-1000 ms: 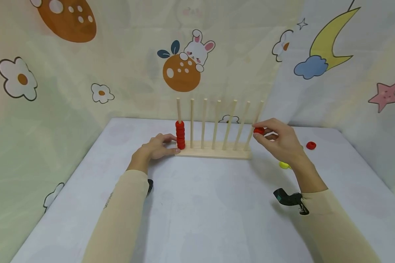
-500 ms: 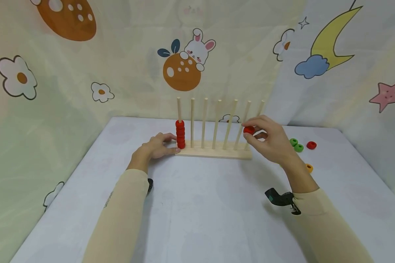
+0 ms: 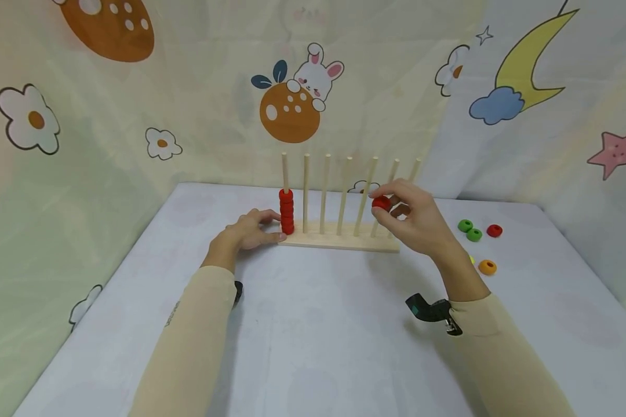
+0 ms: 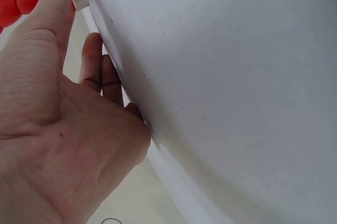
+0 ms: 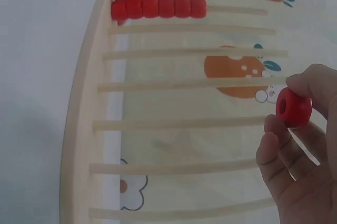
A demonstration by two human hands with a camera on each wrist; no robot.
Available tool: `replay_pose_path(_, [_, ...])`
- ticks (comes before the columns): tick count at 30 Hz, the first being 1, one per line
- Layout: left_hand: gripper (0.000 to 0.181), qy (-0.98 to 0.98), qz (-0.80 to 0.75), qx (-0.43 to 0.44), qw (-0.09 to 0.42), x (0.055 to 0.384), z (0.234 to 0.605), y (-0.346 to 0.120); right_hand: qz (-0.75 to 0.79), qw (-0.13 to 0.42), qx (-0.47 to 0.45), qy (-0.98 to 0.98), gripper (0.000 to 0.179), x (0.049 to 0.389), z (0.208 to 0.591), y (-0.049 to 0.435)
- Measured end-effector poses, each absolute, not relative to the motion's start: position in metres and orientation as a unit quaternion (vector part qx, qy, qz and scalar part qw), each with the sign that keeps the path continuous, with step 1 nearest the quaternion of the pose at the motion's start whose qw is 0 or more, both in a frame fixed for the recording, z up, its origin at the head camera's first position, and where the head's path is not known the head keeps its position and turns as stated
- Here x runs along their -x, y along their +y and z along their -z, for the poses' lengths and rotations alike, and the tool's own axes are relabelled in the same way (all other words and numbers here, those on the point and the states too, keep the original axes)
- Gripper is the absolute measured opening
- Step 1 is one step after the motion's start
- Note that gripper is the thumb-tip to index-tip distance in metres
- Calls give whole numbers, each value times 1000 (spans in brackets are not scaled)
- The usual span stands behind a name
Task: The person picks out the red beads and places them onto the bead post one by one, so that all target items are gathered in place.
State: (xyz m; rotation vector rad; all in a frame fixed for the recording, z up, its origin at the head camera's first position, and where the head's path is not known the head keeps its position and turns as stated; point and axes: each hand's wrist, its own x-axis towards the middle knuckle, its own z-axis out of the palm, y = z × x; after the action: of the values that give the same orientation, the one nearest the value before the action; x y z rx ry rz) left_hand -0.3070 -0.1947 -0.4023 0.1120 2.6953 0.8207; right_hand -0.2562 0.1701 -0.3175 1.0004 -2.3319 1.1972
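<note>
A wooden peg rack (image 3: 339, 244) with several upright pegs stands toward the back of the table. Its leftmost peg carries a stack of several red beads (image 3: 287, 212), also seen in the right wrist view. My left hand (image 3: 246, 233) pinches the left end of the rack's base, thumb in front; in the left wrist view the other fingers sit behind it. My right hand (image 3: 409, 217) pinches a single red bead (image 5: 294, 108) between thumb and fingers, its hole showing. In the head view this bead is in front of the pegs on the right side, apart from the stack.
Right of the rack, loose beads lie on the white table (image 3: 313, 324): two green beads (image 3: 469, 230), a red bead (image 3: 494, 230), an orange bead (image 3: 487, 267) and a partly hidden yellow bead (image 3: 472, 260). A patterned cloth (image 3: 214, 92) hangs behind.
My right hand has moved left along the rack with the red bead, from beyond the rightmost peg to in front of the right-hand pegs. Loose beads behind the hand came into view. The left hand stays put.
</note>
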Motion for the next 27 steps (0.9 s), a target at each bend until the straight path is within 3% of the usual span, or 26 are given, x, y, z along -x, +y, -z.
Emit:
replay_pose_path(8, [58,944,-288,-39,155,305,401,-194,-454,158,-369,-795,27,258,309,145])
replay_pose_path(17, [57,941,-292,-29,166,308,403,-197,-473,111,-360,-797,34,264,302,121])
replay_pose_path(27, [58,940,-294,-33,170,309,401,-194,-496,133,-374,-772,35,268,302,77])
